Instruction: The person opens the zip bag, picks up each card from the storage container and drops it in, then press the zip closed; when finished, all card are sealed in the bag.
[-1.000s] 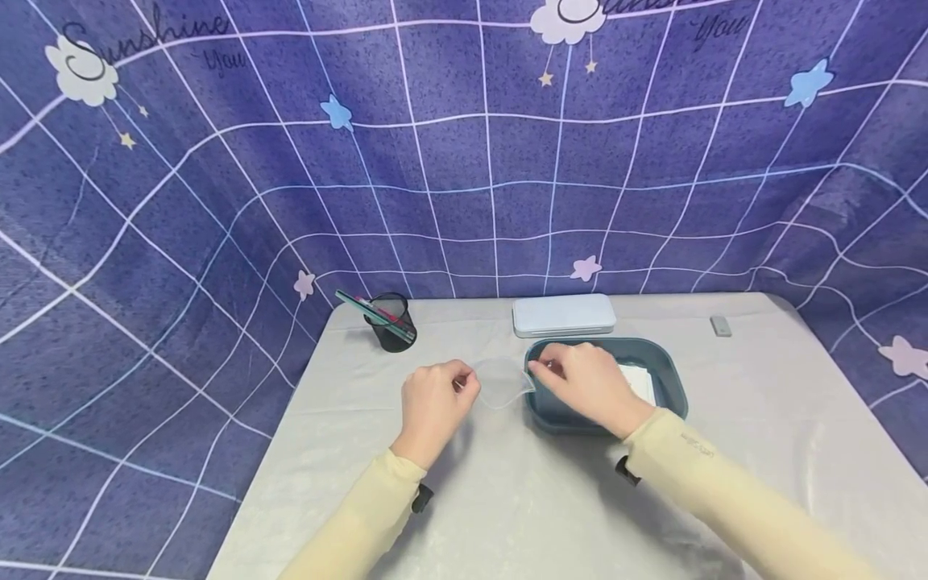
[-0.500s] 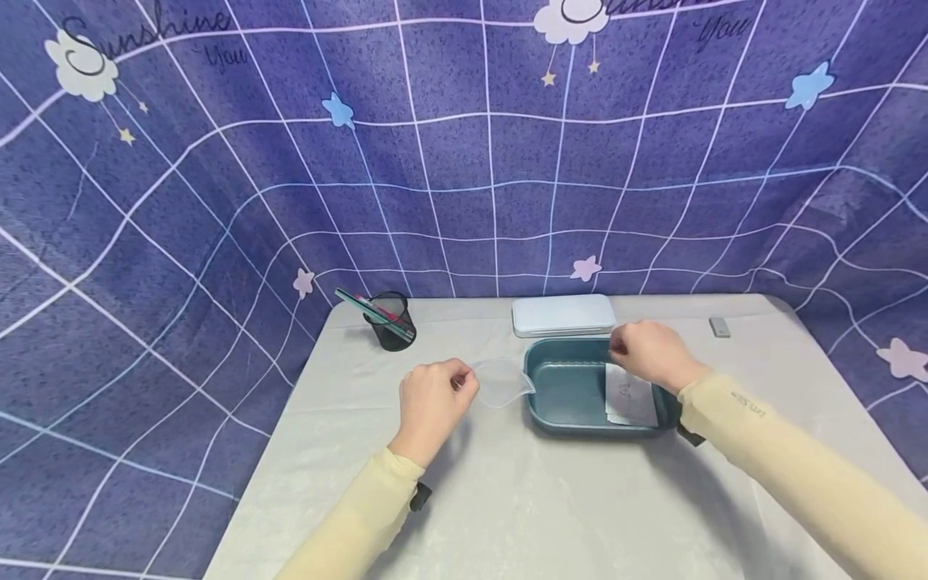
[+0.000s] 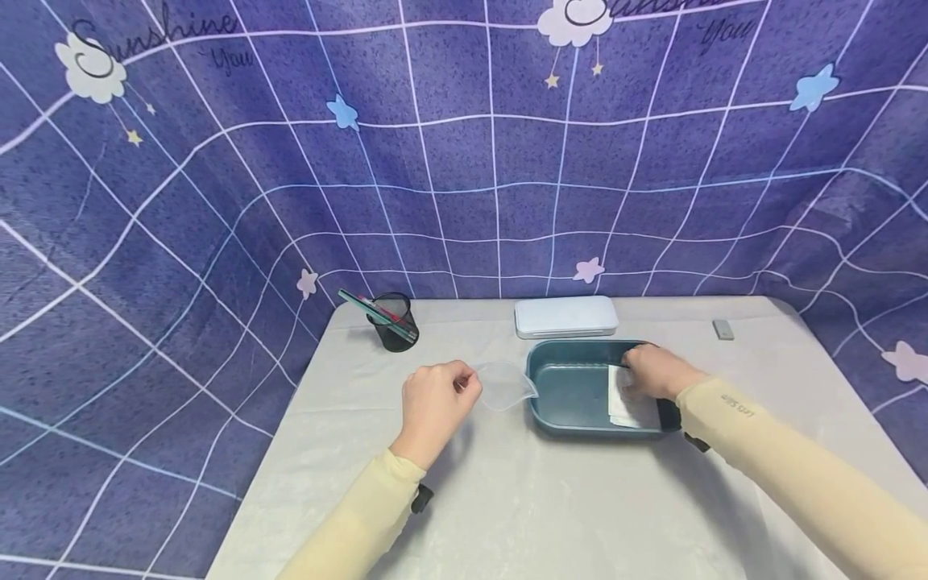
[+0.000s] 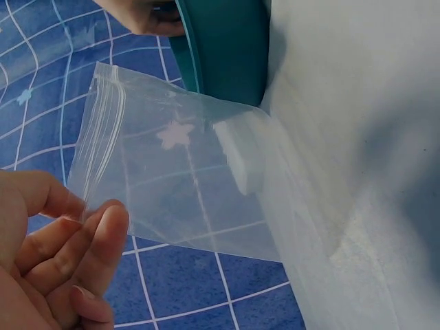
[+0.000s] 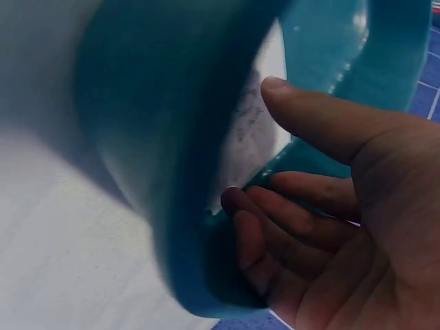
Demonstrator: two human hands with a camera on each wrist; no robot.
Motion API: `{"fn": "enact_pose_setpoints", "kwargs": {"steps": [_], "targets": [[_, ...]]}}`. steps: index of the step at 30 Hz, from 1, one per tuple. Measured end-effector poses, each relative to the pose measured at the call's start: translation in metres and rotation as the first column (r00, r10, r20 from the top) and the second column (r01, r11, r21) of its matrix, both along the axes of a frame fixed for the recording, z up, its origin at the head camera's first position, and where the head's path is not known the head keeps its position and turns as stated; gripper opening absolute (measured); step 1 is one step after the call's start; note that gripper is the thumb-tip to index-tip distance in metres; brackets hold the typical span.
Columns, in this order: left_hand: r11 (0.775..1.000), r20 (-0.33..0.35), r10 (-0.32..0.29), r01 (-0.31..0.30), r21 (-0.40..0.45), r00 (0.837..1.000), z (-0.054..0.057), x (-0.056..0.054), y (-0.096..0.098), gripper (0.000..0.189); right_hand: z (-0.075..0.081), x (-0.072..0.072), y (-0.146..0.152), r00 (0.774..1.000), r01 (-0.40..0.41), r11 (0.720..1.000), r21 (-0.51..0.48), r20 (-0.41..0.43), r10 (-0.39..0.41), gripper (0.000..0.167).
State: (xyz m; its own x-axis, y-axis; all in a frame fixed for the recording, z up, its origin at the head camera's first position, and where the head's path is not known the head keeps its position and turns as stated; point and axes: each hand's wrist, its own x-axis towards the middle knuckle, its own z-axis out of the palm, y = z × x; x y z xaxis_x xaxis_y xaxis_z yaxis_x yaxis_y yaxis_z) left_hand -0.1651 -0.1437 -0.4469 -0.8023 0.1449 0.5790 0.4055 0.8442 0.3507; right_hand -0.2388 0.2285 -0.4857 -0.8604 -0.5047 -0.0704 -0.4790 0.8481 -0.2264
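My left hand (image 3: 438, 407) pinches a clear zip bag (image 4: 179, 172) near its zip edge, thumb against fingertips. The bag spreads out to the right, and its far corner overlaps the left rim of a dark teal plastic basin (image 3: 569, 395) in the head view. Inside the basin's right end, my right hand (image 3: 656, 370) reaches down over some white paper slips (image 3: 619, 403). From the right wrist, the thumb and fingers of my right hand (image 5: 364, 185) stand apart, fingertips right by the edge of the paper (image 5: 254, 130), which carries dark marks.
Behind the basin lies a pale blue flat case (image 3: 565, 316). A black mesh pen cup (image 3: 395, 334) with a green stick and pens stands at the back left. A small grey block (image 3: 722, 329) lies at the back right. A patterned blue curtain (image 3: 449, 193) borders the table.
My right hand has left the zip bag's right edge, moved right over the basin, and lowered to the paper slips. The left hand keeps its hold on the bag, nearly unmoved.
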Motion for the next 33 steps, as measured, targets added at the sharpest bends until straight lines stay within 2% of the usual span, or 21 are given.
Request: {"fn": "enact_pose_setpoints", "kwargs": {"steps": [4,10,15,22,29,33], "targets": [[1.000,0.004,-0.001,0.001,0.000,1.000,0.000,0.000,0.000,0.010,-0.003,0.003,0.000,1.000,0.001,1.000,0.030,0.016,-0.002,0.040],[1.000,0.011,0.001,-0.001,0.005,1.000,0.000,0.000,0.000,0.010,-0.009,0.004,0.000,0.999,0.013,1.000,0.018,0.038,-0.014,0.055],[1.000,0.013,0.002,-0.002,0.006,1.000,0.000,0.001,0.000,0.010,-0.013,0.004,0.000,0.999,-0.027,1.000,-0.013,0.028,0.028,0.057],[1.000,0.009,0.000,0.000,0.009,1.000,0.001,0.000,-0.001,0.010,-0.012,0.004,0.001,0.999,-0.032,0.999,-0.014,0.034,0.033,0.062],[1.000,0.006,-0.002,0.002,-0.001,1.000,0.003,0.000,-0.002,0.011,-0.010,0.006,0.001,0.999,-0.045,0.997,-0.055,-0.027,0.044,0.061],[1.000,0.013,0.003,-0.003,-0.006,1.000,0.003,0.000,-0.002,0.011,-0.007,0.006,0.001,0.999,-0.019,0.999,-0.048,-0.045,0.017,0.060]]}}
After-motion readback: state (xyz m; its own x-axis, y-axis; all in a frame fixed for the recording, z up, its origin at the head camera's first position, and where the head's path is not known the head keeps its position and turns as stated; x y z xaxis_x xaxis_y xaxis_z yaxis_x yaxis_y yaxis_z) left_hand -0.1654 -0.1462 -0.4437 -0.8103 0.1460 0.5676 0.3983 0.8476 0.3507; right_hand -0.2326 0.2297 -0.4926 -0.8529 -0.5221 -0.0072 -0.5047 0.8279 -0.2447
